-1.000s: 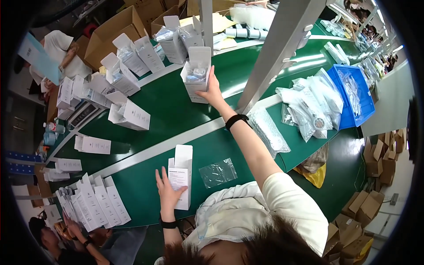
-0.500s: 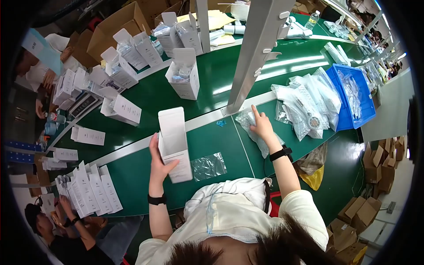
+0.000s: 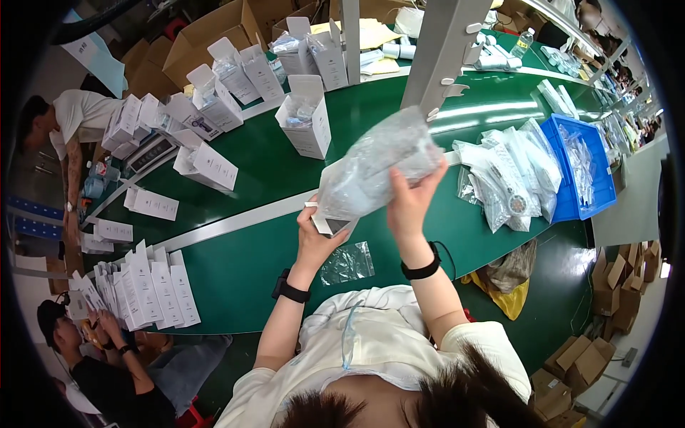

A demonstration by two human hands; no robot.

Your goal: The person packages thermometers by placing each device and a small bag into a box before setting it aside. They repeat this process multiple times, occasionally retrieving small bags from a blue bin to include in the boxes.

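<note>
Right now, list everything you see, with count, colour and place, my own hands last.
worktop: one, green, middle
wrapped pack: one, clear, centre
held box: one, white, centre, partly hidden by wrapped pack
flat bag: one, clear, on near worktop
bagged parts: several, clear and white, right
bin: one, blue, far right
open cartons: several, white, centre to upper left
grouped cartons: several, white, lower left
bottle: one, clear, upper right
metal posts: two, grey, upper middle
cardboard boxes: many, brown, right and upper left
sack: one, yellow, right floor
co-workers: at least two, white and black tops, left
wristbands: two, black, on both wrists
left hand: one, bare, gripping held box
right hand: one, bare, gripping wrapped pack
</note>
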